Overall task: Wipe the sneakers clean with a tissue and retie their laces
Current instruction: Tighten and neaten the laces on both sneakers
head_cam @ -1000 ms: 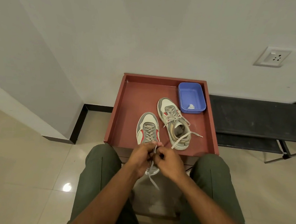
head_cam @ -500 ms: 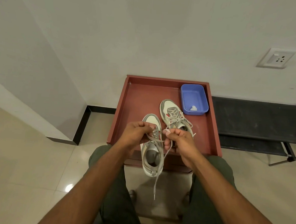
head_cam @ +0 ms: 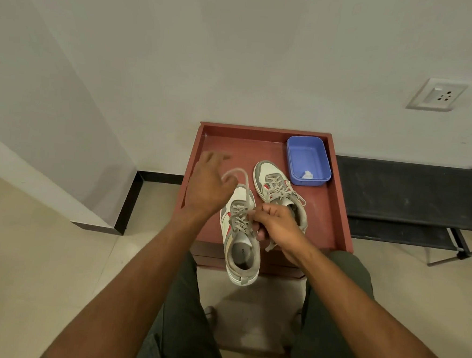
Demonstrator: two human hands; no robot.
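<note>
- At the near edge of the red desk [head_cam: 212,138], the near sneaker [head_cam: 240,235] overhangs, its heel past the rim and above the gap between the person's knees.
- The right hand [head_cam: 277,226] is curled, pinching lace [head_cam: 245,192] at this sneaker's top eyelets; the left hand [head_cam: 209,185] is lifted with fingers spread, and a loop of that lace arcs beside it. Motion blur hides whether the thumb pins the lace.
- Judgement: the step in hand is retying the near sneaker. To do it well, keep the right-hand pinch firm at the eyelets, draw the loop taut and even, and steady the shoe so the pull does not drag it off the rim.
- The second sneaker [head_cam: 280,193] lies just right and farther in, laces loose. Judgement: 1 of 2 is still to be tied.
- A crumpled tissue [head_cam: 307,175] sits in the blue tub [head_cam: 309,158] at the far right corner.
- The far left of the desk is bare, giving the left hand room to swing; raised rims bound 3 sides.
- A black rack [head_cam: 410,191] stands right of the desk.
</note>
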